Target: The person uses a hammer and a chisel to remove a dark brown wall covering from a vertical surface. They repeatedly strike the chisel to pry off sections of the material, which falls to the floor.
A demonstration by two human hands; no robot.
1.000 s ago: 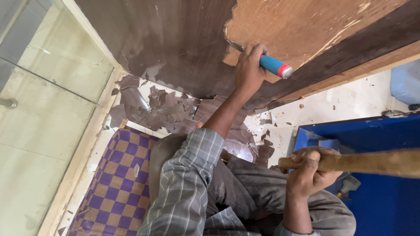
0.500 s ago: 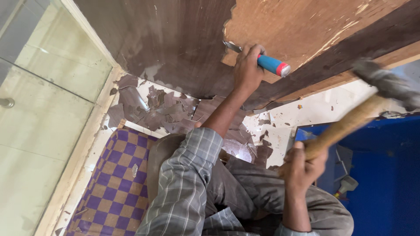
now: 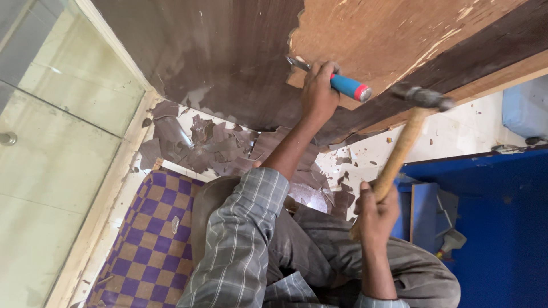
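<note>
My left hand (image 3: 318, 94) grips a chisel (image 3: 348, 86) with a blue handle and a red end. Its metal blade (image 3: 297, 63) lies at the ragged edge where dark brown laminate (image 3: 228, 63) meets bare light brown board (image 3: 399, 34). My right hand (image 3: 377, 214) holds the wooden shaft of a hammer (image 3: 399, 151). The shaft is raised, and the metal head (image 3: 423, 97) sits just right of the chisel's red end, close to it or touching.
Torn dark laminate chips (image 3: 211, 142) litter the pale floor below the board. A purple checked mat (image 3: 148, 239) lies at lower left beside a pale glass panel (image 3: 57, 148). A blue panel (image 3: 491, 228) stands at right, with a pale blue container (image 3: 525, 108) above it.
The hammer has swung from lying low and level at the right, up and leftward until its head reaches the chisel's red end. My left hand has kept the chisel in place.
</note>
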